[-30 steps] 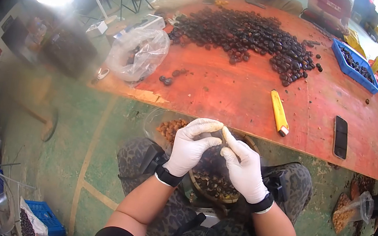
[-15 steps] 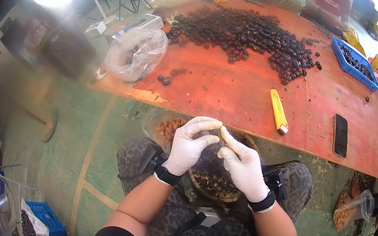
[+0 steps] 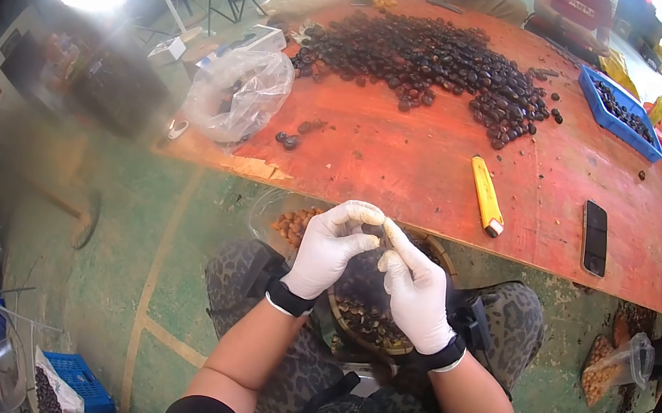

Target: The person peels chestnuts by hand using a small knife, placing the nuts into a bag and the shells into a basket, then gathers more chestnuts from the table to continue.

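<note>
My left hand (image 3: 333, 246), in a white glove, is closed in a pinch, with thumb and index finger round something too small to make out. My right hand (image 3: 418, 287), gloved the same way, has its fingers bent and its index fingertip meeting the left fingertips. What lies between the fingertips is mostly hidden. Below both hands, between my knees, a round basket (image 3: 344, 324) holds dark shell-like scraps (image 3: 368, 322). Tan peeled nuts (image 3: 293, 225) lie in a clear plastic container just left of my left hand.
A red table (image 3: 376, 148) in front bears a heap of dark round nuts (image 3: 434, 62), a yellow box cutter (image 3: 486, 196), a phone (image 3: 595, 238), a clear plastic bag (image 3: 240, 95) and a blue tray (image 3: 623, 133) of nuts. People sit at the far side. A bag of tan nuts (image 3: 602, 379) is at right.
My hands stay together at the fingertips. Both have shifted slightly left, and the right thumb has moved a little away from the left fingertips.
</note>
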{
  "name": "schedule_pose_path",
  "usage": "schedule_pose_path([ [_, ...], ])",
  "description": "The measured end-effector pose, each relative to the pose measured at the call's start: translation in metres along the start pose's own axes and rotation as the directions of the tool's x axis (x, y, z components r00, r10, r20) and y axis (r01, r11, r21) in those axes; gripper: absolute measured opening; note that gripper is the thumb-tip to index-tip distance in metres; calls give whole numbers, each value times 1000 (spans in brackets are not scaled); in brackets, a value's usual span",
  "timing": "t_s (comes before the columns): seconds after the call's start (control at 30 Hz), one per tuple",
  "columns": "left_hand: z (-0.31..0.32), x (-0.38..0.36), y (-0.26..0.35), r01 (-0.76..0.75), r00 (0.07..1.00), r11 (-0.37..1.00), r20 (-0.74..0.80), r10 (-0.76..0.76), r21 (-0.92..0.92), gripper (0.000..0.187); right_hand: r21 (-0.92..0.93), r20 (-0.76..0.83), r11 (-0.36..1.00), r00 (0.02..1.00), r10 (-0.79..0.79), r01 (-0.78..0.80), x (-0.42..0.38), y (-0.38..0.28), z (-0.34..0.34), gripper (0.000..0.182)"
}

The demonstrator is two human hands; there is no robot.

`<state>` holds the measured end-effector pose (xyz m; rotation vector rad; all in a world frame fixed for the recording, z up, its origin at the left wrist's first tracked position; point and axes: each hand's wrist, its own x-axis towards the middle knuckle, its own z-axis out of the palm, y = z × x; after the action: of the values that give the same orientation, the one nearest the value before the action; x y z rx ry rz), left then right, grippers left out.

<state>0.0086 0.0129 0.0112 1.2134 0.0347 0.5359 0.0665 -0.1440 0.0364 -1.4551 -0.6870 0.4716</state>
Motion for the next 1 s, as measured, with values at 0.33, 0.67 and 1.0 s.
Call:
schedule_pose_path([
  [0.33,19,-6,-3,-53,999,914,15,51,402,46,-357,-74,915,970,-231,190,-1,13,5,43],
  [0.67,13,-9,15,-135,990,679,118,71,722,20,-240,116,941,969,-217,239,2,-2,-9,46],
  [1.0,9,-3,51,-87,834,474,324,-446,876,21,-176,249,982,968,-25,70,7,-12,-36,47],
])
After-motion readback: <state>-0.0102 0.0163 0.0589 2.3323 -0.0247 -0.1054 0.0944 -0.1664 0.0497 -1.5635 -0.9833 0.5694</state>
